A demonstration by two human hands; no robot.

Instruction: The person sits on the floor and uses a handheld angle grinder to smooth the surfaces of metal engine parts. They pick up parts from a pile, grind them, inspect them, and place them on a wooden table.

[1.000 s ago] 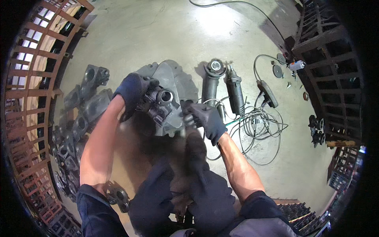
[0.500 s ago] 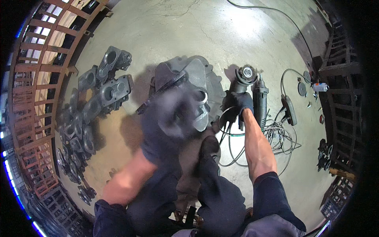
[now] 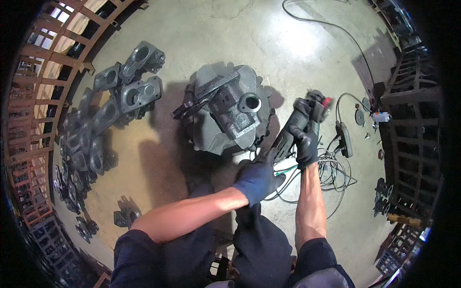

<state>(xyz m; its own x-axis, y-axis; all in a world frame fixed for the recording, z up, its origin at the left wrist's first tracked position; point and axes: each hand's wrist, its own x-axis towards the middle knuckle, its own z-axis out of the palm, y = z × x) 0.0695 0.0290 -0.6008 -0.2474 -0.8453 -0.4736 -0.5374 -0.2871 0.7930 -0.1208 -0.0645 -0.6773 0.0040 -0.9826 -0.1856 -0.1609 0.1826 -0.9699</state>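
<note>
Smooth, pale concrete floor (image 3: 230,36) is lit by a glossy glare and bordered on the left by a rust-brown slatted metal crate (image 3: 42,86). On it, near the middle, a rough dark metal casting (image 3: 228,113) with a round, bright-rimmed bore is propped on a broad grey lobed base (image 3: 204,127). Flat-faced castings (image 3: 140,93), pierced by large round holes, are heaped at the left.

Right of the lobed base, a black angle grinder (image 3: 295,120) is held tilted, its blurred head pointed away. Its body is clasped by the right hand (image 3: 307,150), gloved in dark knit fabric. The left hand (image 3: 259,180), in a bluish glove, is placed by the grinder's rear end with its fingers partly curled; whether anything is gripped there cannot be told.

Beside the right hand, thin grey cable (image 3: 342,185) is piled in loose loops. Farther right, a pale cylindrical can (image 3: 382,116) is seen near dark flat discs (image 3: 359,117).
</note>
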